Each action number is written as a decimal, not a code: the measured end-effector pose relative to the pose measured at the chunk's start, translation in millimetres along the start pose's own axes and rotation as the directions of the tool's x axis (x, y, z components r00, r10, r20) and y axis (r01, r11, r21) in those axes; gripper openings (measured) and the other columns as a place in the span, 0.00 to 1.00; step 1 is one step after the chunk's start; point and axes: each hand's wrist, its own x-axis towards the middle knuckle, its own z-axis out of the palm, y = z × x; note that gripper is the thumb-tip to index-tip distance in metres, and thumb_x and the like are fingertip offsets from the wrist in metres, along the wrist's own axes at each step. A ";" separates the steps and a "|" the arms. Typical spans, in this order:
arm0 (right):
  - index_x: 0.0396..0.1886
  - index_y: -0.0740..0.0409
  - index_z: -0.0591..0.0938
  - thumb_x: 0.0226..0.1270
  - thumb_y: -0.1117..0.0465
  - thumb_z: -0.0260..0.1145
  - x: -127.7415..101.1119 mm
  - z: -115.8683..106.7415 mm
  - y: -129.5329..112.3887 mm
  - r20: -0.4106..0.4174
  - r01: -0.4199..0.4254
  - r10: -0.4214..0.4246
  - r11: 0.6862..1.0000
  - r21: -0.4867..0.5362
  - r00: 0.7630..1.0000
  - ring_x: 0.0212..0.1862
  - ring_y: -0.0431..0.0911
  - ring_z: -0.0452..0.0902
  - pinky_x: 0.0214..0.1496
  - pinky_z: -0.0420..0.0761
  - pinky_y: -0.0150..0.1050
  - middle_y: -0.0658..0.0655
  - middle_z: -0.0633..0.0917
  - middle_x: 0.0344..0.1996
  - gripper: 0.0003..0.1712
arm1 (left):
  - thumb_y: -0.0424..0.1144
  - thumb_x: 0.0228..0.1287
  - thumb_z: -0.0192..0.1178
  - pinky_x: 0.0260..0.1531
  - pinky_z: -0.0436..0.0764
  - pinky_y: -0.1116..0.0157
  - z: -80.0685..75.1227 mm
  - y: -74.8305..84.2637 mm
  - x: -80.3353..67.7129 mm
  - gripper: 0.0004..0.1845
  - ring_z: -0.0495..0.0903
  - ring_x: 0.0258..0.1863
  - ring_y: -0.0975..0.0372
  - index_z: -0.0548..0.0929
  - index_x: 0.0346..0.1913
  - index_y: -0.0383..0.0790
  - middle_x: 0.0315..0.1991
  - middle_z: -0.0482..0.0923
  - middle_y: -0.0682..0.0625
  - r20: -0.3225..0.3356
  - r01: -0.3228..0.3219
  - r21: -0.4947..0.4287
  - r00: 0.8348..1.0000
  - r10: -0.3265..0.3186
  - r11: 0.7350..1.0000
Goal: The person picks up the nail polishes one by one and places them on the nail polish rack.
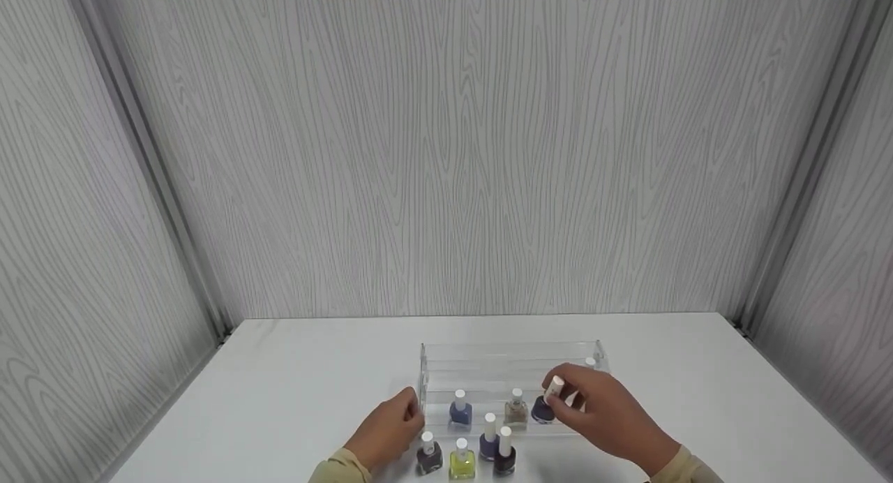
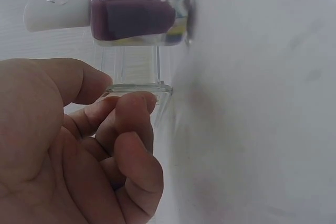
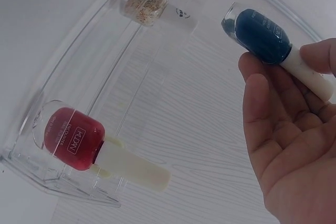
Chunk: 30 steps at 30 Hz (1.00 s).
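Head view first: nearest me on the white counter [image 1: 293, 392] stand four bottles in a loose row, a purple one [image 1: 429, 456], a yellow one [image 1: 462, 463], a blue-violet one [image 1: 489, 440] and a dark one [image 1: 505, 456]. My left hand [image 1: 387, 427] rests just beside the purple bottle, at the left end of the clear rack [image 1: 509, 354]; from the left wrist its fingers [image 2: 131, 129] are curled loosely, holding nothing, with the fingertips at the rack's corner and the purple bottle [image 2: 139, 14] just beyond them. My right hand [image 1: 607, 413] is a little farther off, at the right side of the rack, its grip closed on the white cap of a navy bottle [image 1: 544, 405], which is tilted, base towards the rack's lowest step. From the right wrist the thumb and fingers pinch that cap, and the navy bottle [image 3: 262, 34] hangs over the rack's steps; I cannot tell whether it touches them. On that low step stand a blue bottle [image 1: 460, 410] and a beige one [image 1: 516, 408]. Farther right in the rack a red bottle [image 3: 71, 137] sits near the end wall.
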 end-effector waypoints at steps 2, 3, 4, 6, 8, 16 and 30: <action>0.45 0.44 0.82 0.74 0.59 0.68 -0.2 0.5 0.1 0.001 -0.003 0.003 1.000 -0.004 1.000 0.36 0.33 0.82 0.37 0.83 0.34 0.38 0.84 0.36 0.05 | 0.38 0.76 0.53 0.23 0.74 0.63 -0.3 0.5 -0.8 0.06 0.75 0.24 0.60 0.70 0.38 0.43 0.26 0.73 0.51 0.001 -0.009 0.001 1.000 0.009 1.000; 0.45 0.44 0.82 0.74 0.59 0.68 -0.2 0.6 0.2 0.001 -0.003 0.003 1.000 -0.005 1.000 0.36 0.33 0.82 0.37 0.83 0.33 0.38 0.84 0.36 0.05 | 0.38 0.76 0.54 0.23 0.74 0.63 -0.4 0.8 -1.1 0.06 0.75 0.24 0.60 0.70 0.38 0.43 0.26 0.73 0.51 0.002 -0.012 0.000 1.000 0.012 1.000; 0.45 0.44 0.82 0.74 0.59 0.68 -0.3 0.7 0.1 0.002 -0.005 0.005 1.000 -0.006 1.000 0.36 0.33 0.82 0.37 0.83 0.33 0.38 0.84 0.36 0.05 | 0.38 0.76 0.54 0.23 0.74 0.63 -0.7 1.4 -1.6 0.06 0.75 0.24 0.60 0.70 0.38 0.43 0.26 0.73 0.51 0.004 -0.013 -0.001 1.000 0.013 1.000; 0.45 0.44 0.82 0.74 0.59 0.68 -0.3 0.7 0.1 0.004 -0.008 0.008 1.000 -0.008 1.000 0.36 0.33 0.82 0.37 0.83 0.33 0.38 0.84 0.36 0.05 | 0.38 0.77 0.54 0.23 0.75 0.63 -0.9 2.3 -2.0 0.07 0.76 0.25 0.60 0.70 0.38 0.43 0.26 0.73 0.51 0.006 -0.011 -0.003 1.000 0.011 1.000; 0.45 0.44 0.82 0.74 0.58 0.68 -0.2 0.6 0.0 0.005 -0.011 0.011 1.000 -0.009 1.000 0.36 0.33 0.82 0.37 0.83 0.33 0.38 0.84 0.36 0.04 | 0.38 0.77 0.54 0.23 0.75 0.63 -0.9 2.5 -1.9 0.06 0.76 0.25 0.60 0.71 0.38 0.43 0.27 0.74 0.51 0.007 -0.001 -0.007 1.000 0.001 1.000; 0.45 0.45 0.82 0.74 0.57 0.68 0.8 2.0 0.6 0.014 -0.020 0.020 1.000 -0.009 1.000 0.35 0.33 0.81 0.37 0.83 0.33 0.38 0.84 0.35 0.04 | 0.38 0.77 0.54 0.24 0.76 0.62 -0.4 -0.3 -0.9 0.06 0.76 0.25 0.60 0.71 0.38 0.43 0.27 0.73 0.51 -0.001 -0.003 -0.002 1.000 0.003 1.000; 0.46 0.44 0.82 0.75 0.49 0.66 2.2 3.1 0.8 0.041 -0.060 0.060 0.998 -0.011 0.997 0.40 0.34 0.83 0.37 0.83 0.33 0.37 0.85 0.37 0.07 | 0.39 0.76 0.55 0.24 0.76 0.62 0.3 -1.9 1.0 0.06 0.76 0.25 0.61 0.71 0.38 0.44 0.26 0.73 0.51 -0.010 -0.012 0.009 1.000 0.012 1.000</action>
